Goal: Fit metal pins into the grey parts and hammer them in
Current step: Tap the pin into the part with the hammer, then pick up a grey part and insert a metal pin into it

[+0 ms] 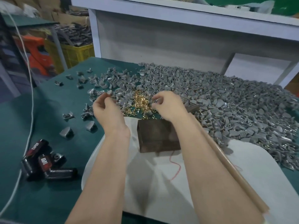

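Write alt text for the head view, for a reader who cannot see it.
A person's left hand pinches a grey part; the right hand, fingers curled, hangs over heaped brass pins. A dark block sits on white cloth beside a pile of grey parts.

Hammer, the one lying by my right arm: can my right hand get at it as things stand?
Probably yes. The hammer lies with its handle uncovered right beside that forearm. But the right hand seems to pinch a small piece, which it would likely need to put down first.
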`<state>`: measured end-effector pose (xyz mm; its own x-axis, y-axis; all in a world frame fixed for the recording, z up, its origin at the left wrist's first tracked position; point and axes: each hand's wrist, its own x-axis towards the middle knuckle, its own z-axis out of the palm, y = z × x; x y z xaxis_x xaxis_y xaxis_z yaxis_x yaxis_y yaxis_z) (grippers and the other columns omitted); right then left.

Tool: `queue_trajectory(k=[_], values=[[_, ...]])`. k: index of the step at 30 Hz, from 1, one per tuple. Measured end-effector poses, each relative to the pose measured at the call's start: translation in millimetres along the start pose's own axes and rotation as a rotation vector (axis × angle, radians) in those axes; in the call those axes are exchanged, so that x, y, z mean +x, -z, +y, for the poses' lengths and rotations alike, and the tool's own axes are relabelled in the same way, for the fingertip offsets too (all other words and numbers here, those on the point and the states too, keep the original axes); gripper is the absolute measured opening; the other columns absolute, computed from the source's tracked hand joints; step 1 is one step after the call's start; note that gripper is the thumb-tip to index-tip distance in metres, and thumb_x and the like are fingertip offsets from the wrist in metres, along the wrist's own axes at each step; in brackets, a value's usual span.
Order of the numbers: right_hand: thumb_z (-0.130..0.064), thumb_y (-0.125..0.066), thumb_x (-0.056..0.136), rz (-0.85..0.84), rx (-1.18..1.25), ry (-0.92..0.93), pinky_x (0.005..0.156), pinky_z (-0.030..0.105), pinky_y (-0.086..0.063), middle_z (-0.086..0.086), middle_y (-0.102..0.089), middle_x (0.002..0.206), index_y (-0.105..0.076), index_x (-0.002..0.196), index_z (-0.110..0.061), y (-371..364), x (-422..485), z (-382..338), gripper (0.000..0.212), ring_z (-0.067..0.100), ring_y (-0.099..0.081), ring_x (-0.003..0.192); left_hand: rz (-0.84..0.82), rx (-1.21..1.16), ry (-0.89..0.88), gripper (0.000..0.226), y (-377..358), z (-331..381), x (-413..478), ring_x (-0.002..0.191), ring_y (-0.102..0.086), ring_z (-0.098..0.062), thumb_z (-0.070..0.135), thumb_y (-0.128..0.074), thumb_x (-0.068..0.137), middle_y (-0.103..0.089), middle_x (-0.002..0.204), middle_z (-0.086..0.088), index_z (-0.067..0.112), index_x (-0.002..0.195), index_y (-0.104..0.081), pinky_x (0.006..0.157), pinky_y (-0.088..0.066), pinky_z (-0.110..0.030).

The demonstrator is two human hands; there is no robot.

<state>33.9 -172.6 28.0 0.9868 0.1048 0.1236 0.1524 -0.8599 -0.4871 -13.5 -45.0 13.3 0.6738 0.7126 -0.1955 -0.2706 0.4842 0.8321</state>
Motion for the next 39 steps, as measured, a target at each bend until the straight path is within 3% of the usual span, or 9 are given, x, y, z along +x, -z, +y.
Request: queue_trajectory(k=[4, 10, 14, 21, 25, 30, 33, 36, 39], values=[[-0.016, -0.059, 0.087, -0.179, -0.269, -0.029, 0.091, 0.035, -0.048, 0.007, -0.062, 0.119, -0.064, 0.116, -0.018, -29, 13, -21, 0.029, 0.027, -0.059, 0.106, 0.004, -0.018, 0.019, 0.022, -1, -2, 1, 0.073, -0.051, -0.004, 0.002, -0.039, 0.093, -0.053, 0.085, 0.006, 0.016, 0.104, -0.051, 0.062, -0.038, -0.014], [-0.013, -0.06, 0.086, -0.017, -0.235, 0.1, 0.09, 0.039, -0.046, 0.008, -0.06, 0.123, -0.061, 0.119, -0.019, -48, 22, -42, 0.034, 0.029, -0.055, 0.113, 0.103, -0.063, -0.038, 0.023, 1, 0, 4, 0.075, -0.051, -0.005, 0.002, -0.038, 0.092, -0.053, 0.09, 0.008, 0.021, 0.096, -0.051, 0.064, -0.039, -0.015], [-0.001, -0.052, 0.086, -0.274, -0.239, 0.223, 0.098, 0.042, -0.044, 0.007, -0.05, 0.136, -0.052, 0.132, -0.024, -70, 26, -64, 0.052, 0.03, -0.049, 0.121, 0.159, -0.082, -0.074, 0.024, 2, 1, 7, 0.082, -0.053, -0.009, 0.001, -0.037, 0.091, -0.054, 0.094, 0.007, 0.018, 0.098, -0.051, 0.07, -0.04, -0.02], [-0.001, -0.042, 0.09, -0.14, -0.301, 0.219, 0.085, 0.04, -0.044, 0.019, -0.049, 0.122, -0.06, 0.108, -0.002, -75, 26, -68, 0.025, 0.035, -0.055, 0.105, 0.143, -0.039, -0.069, 0.022, 0, -2, 4, 0.08, -0.054, -0.006, 0.003, -0.039, 0.091, -0.054, 0.095, 0.007, 0.02, 0.097, -0.052, 0.072, -0.04, -0.022], [0.007, -0.046, 0.087, -0.086, -0.172, 0.13, 0.071, 0.032, -0.044, 0.018, -0.061, 0.108, -0.064, 0.103, 0.0, -67, 25, -59, 0.025, 0.029, -0.059, 0.089, 0.124, -0.042, -0.043, 0.022, 0, -1, 4, 0.078, -0.052, -0.004, 0.003, -0.04, 0.092, -0.053, 0.093, 0.009, 0.019, 0.102, -0.052, 0.07, -0.04, -0.018], [-0.008, -0.052, 0.094, -0.015, 0.238, 0.012, 0.072, 0.03, -0.054, 0.003, -0.067, 0.097, -0.063, 0.086, -0.017, -26, 23, -38, 0.016, 0.016, -0.062, 0.075, -0.014, 0.042, -0.041, 0.024, 0, -3, 0, 0.087, -0.052, -0.008, 0.005, -0.042, 0.093, -0.054, 0.098, 0.005, 0.022, 0.104, -0.055, 0.073, -0.038, -0.018], [-0.008, -0.053, 0.093, -0.098, 0.48, 0.109, 0.079, 0.038, -0.057, 0.001, -0.068, 0.088, -0.059, 0.084, -0.022, 5, 7, -30, 0.017, 0.013, -0.067, 0.077, -0.163, 0.125, -0.036, 0.017, -2, -3, -3, 0.078, -0.055, -0.003, 0.015, -0.047, 0.097, -0.059, 0.093, 0.007, 0.027, 0.102, -0.059, 0.071, -0.044, -0.016], [-0.006, -0.056, 0.092, -0.211, 0.444, 0.24, 0.079, 0.039, -0.057, 0.008, -0.069, 0.087, -0.062, 0.086, -0.02, 17, -6, -30, 0.016, 0.016, -0.066, 0.077, -0.3, 0.16, 0.019, 0.016, -5, -4, -8, 0.075, -0.065, -0.005, 0.024, -0.05, 0.098, -0.068, 0.09, 0.002, 0.022, 0.091, -0.064, 0.068, -0.051, -0.016], [0.0, -0.056, 0.09, -0.209, 0.585, 0.217, 0.081, 0.036, -0.057, 0.017, -0.068, 0.09, -0.064, 0.091, -0.013, 11, -9, -34, 0.014, 0.023, -0.066, 0.08, -0.291, 0.105, 0.008, 0.011, -5, -4, -9, 0.072, -0.066, -0.011, 0.012, -0.055, 0.095, -0.068, 0.083, -0.006, 0.012, 0.088, -0.062, 0.067, -0.054, -0.016]])
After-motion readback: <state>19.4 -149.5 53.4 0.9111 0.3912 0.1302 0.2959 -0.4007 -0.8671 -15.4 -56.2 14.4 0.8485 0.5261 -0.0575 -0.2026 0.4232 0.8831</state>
